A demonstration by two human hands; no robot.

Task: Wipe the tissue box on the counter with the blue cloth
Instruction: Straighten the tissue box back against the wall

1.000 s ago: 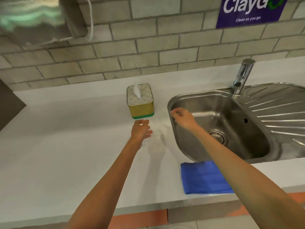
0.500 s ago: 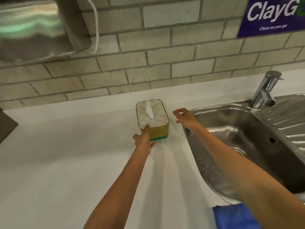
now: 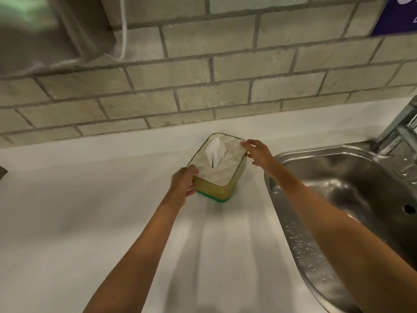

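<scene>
Pale brick tiles [image 3: 230, 71] back a white counter [image 3: 79, 222], and we look down on it with a steel sink [image 3: 352, 188] at our right and the base of a tap [image 3: 399, 129] at the far right edge. On the counter near the wall, just left of the sink, stands the tissue box [image 3: 217, 170]: a squat box with rounded corners, a cream quilted top edged by a dark line, yellow-olive sides and a green band round its foot. One white tissue [image 3: 214, 152] sticks up from the slot in the top.

Our left hand [image 3: 184, 184] is on the box's near left corner, thumb on the top edge and fingers wrapped against the side. Our right hand [image 3: 259, 154] is at the far right corner, fingers spread loosely, tips at the rim; we cannot tell whether it grips.

Up at the top right corner shows a slice of a purple sign [image 3: 399, 16]; its white lettering is cut off and we cannot read it. At the upper left hangs a blurred metal fixture [image 3: 45, 30] with a white cord [image 3: 123, 30] beside it.
</scene>
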